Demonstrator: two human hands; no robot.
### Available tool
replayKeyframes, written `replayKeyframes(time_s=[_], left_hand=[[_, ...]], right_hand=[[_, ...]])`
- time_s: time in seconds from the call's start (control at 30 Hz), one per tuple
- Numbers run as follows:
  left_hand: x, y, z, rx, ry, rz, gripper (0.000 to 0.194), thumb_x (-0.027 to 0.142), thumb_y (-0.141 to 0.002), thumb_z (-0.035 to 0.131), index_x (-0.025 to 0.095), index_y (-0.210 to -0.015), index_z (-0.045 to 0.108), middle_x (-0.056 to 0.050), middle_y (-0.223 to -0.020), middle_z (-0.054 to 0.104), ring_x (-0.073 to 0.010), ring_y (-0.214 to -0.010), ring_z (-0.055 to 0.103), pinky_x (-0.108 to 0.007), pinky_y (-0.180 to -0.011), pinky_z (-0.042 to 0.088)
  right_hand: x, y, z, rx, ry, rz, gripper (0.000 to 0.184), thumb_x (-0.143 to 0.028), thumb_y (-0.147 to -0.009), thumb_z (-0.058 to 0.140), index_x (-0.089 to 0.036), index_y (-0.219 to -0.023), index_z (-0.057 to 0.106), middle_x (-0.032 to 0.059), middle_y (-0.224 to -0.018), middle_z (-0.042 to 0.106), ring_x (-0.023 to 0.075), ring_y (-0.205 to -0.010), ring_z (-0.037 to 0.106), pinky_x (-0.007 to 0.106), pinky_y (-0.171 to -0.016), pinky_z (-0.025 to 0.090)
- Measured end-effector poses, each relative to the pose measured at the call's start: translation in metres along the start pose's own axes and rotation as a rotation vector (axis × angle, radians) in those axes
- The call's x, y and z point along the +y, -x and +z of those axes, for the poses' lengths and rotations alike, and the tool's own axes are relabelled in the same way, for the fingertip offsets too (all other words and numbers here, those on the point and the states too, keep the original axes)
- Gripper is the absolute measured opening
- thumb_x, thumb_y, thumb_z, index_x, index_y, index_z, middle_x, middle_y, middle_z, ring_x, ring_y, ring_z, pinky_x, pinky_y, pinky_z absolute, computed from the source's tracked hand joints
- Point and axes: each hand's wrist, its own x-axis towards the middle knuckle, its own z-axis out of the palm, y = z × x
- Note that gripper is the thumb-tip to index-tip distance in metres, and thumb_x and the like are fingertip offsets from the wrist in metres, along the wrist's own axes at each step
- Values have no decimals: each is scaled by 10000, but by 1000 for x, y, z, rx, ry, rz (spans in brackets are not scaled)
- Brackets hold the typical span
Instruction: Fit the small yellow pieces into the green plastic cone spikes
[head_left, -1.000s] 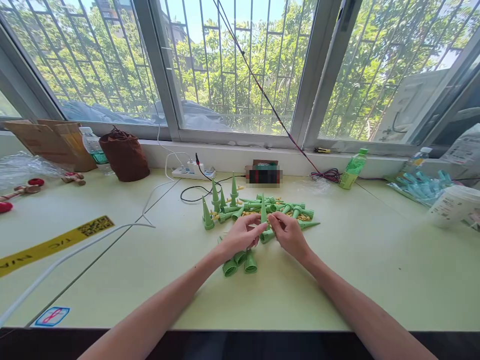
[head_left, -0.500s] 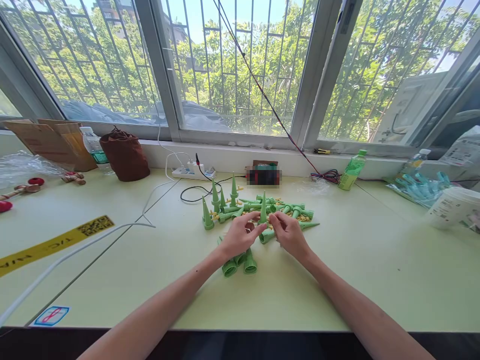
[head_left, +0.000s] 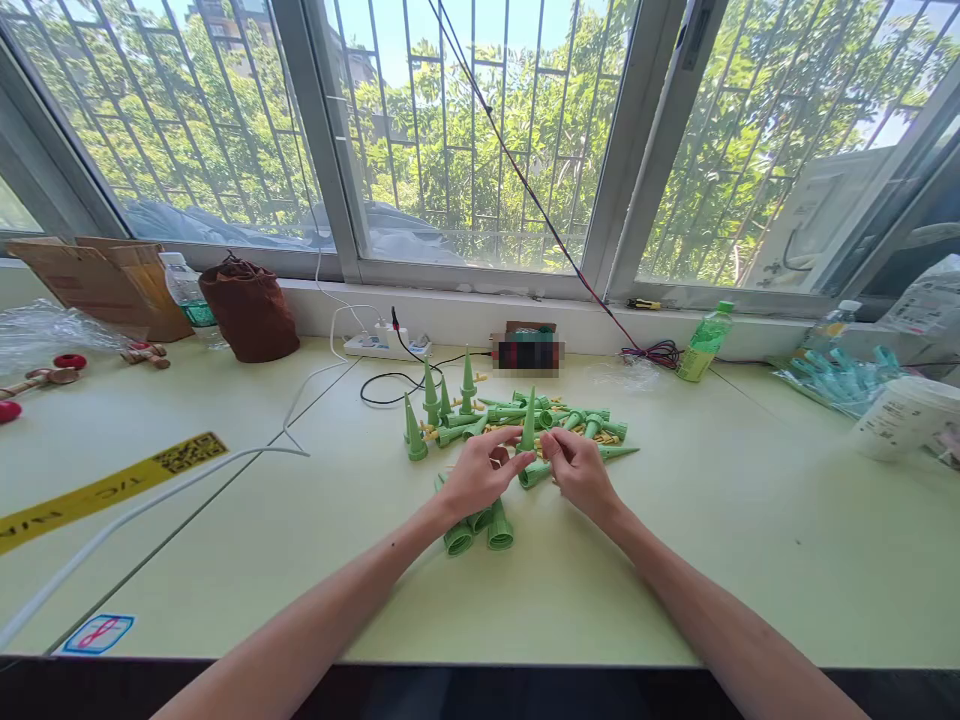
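Between my hands stands a green plant watering spike (head_left: 529, 420), its tip pointing up. The fingers and thumb of my left hand (head_left: 486, 468) close around its lower part. My right hand (head_left: 577, 468) is pinched at the spike's right side; whatever its fingertips hold is hidden. Behind them lies a pile of green spikes (head_left: 592, 420) mixed with small yellow valve pieces (head_left: 613, 436). Several spikes stand upright to the left, among them one with a yellow piece at its side (head_left: 468, 384). More green spike parts (head_left: 500, 528) lie below my left wrist, open ends toward me.
At the back are a power strip (head_left: 382, 345) with cables, a brown drawstring bag (head_left: 251, 310) and a green bottle (head_left: 705, 343). A white cup (head_left: 896, 420) stands at the right. A white cable (head_left: 172, 495) and yellow tape (head_left: 112, 490) cross the left side.
The upright spike in my left hand has tilted slightly to the right. My right hand stays pinched beside it, its fingers shifted a little. The pile has not moved.
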Motion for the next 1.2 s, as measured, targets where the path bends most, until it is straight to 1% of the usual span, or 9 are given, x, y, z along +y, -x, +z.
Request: replayKeyframes(time_s=[0.1, 0.27, 0.47, 0.53, 0.63, 0.77, 0.87, 1.03, 1.2], left_hand=[[0, 0, 0, 2, -9, 0, 501, 477, -797, 636, 112, -1140, 634, -70, -878, 635, -77, -482, 442, -230, -456, 392], [0, 0, 0, 9, 10, -2, 500, 464, -791, 650, 117, -1151, 637, -4, -662, 576, -89, -462, 427, -224, -447, 371], [-3, -1, 1, 36, -21, 32, 442, 431, -794, 655, 131, -1119, 664, 13, -603, 527, -92, -478, 409, -213, -446, 369], [-3, -2, 0, 42, -52, 56, 424, 424, -798, 654, 139, -1111, 673, -3, -641, 555, -93, -503, 415, -209, -454, 376], [-5, -2, 0, 49, -77, 90, 402, 411, -802, 654, 159, -1113, 685, -40, -772, 618, -99, -552, 442, -207, -477, 400], [-8, -2, 0, 47, -79, 107, 386, 385, -805, 655, 180, -1129, 690, -61, -897, 649, -105, -587, 473, -215, -509, 431], [-10, -3, 0, 45, -85, 117, 372, 369, -807, 657, 185, -1129, 695, -67, -934, 653, -105, -590, 479, -218, -516, 436], [-7, -3, -1, 4, -74, 133, 309, 321, -837, 620, 192, -1104, 708, -75, -1006, 643, -92, -577, 469, -215, -511, 443], [-4, -2, 0, -24, -36, 120, 306, 321, -859, 584, 191, -1111, 699, -59, -958, 625, -76, -538, 472, -208, -493, 445]], right_hand=[[0, -1, 0, 13, 17, -14, 428, -473, -948, 429, -200, -619, 422, -46, -489, 357, 107, -468, 332, 246, -458, 266], [0, 0, 1, 18, 44, -31, 445, -481, -950, 415, -199, -607, 408, -37, -521, 373, 109, -490, 345, 249, -469, 269], [-2, 0, 1, 20, 55, -29, 459, -477, -954, 399, -199, -590, 393, -36, -517, 367, 108, -491, 335, 257, -480, 264], [-3, 0, 1, 21, 52, -22, 459, -474, -952, 400, -199, -585, 388, -36, -511, 362, 109, -489, 330, 258, -478, 261], [-5, 1, 1, 14, 29, 1, 458, -476, -945, 408, -199, -580, 393, -34, -503, 364, 108, -479, 329, 255, -467, 260], [-5, 1, 1, -2, -32, 34, 463, -494, -933, 431, -198, -577, 400, -35, -497, 362, 103, -458, 330, 250, -443, 261], [-4, 1, 1, -18, -77, 57, 473, -504, -930, 438, -197, -571, 403, -37, -484, 355, 100, -440, 328, 248, -429, 263], [-2, 0, 1, -51, -146, 79, 479, -502, -932, 434, -194, -564, 412, -31, -483, 383, 94, -424, 331, 243, -420, 269], [2, -1, 3, -58, -195, 116, 493, -517, -936, 422, -195, -563, 422, -48, -465, 334, 87, -405, 303, 236, -403, 262]])
